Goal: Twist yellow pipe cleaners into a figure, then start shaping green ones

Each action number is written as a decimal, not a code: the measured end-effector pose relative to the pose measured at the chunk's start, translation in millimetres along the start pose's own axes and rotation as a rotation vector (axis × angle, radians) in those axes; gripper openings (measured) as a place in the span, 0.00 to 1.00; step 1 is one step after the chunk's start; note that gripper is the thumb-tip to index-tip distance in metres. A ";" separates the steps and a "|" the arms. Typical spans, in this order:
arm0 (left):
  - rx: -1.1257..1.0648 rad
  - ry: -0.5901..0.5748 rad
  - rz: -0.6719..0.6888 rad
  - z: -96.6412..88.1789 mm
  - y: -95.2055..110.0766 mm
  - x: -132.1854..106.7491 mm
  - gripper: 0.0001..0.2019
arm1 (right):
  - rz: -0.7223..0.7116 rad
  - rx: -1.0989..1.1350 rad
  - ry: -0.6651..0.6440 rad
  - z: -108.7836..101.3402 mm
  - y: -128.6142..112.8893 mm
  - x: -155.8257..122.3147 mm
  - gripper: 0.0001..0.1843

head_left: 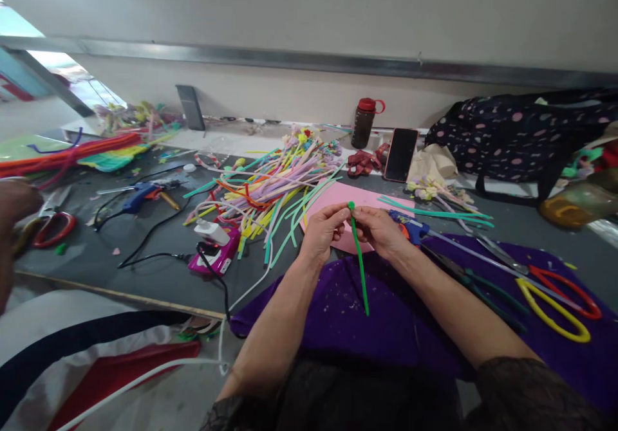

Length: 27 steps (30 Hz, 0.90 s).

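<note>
Between my two hands hangs a green pipe cleaner (361, 267), its top end coiled into a small knob. My left hand (321, 233) pinches it near the knob from the left. From the right, the fingertips of my right hand (379, 230) close on the same top end. The long stem dangles over a purple cloth (333, 315) flecked with bits. Behind my hands lies a pink sheet (338, 194). A blue glue gun (410, 226) is just beyond my right hand, partly hidden by it.
Scissors (555, 309) and dark-handled pliers (463, 276) lie at right. A heap of pipe cleaners (275, 186) spreads behind, near a purple power strip (217, 254) with cords. A bottle (363, 122) and a phone (402, 154) stand at the back. A co-worker's hand (17, 209) is far left.
</note>
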<state>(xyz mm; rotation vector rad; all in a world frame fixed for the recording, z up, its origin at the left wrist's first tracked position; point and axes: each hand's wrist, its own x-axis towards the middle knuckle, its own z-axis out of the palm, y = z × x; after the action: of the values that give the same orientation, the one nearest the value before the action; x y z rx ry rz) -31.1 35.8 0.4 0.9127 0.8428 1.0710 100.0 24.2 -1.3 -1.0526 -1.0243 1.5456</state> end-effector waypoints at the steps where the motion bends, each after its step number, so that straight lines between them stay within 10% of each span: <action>1: 0.000 -0.003 -0.006 -0.4 0.2 -0.3 0.18 | -0.005 -0.013 -0.003 -0.1 0.9 0.0 0.15; 12: 0.114 0.041 0.092 -2.9 5.9 -1.2 0.13 | -0.217 -0.454 0.073 -6.8 -16.8 -3.9 0.10; 27: 0.251 -0.059 0.008 2.2 12.3 -9.2 0.13 | -0.209 -0.279 0.020 -5.7 -24.8 -6.5 0.07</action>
<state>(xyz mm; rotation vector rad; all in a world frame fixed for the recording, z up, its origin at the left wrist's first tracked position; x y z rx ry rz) -35.8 29.2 13.6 1.1531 0.9385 0.9531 112.7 23.0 21.7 -1.1073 -1.3192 1.2457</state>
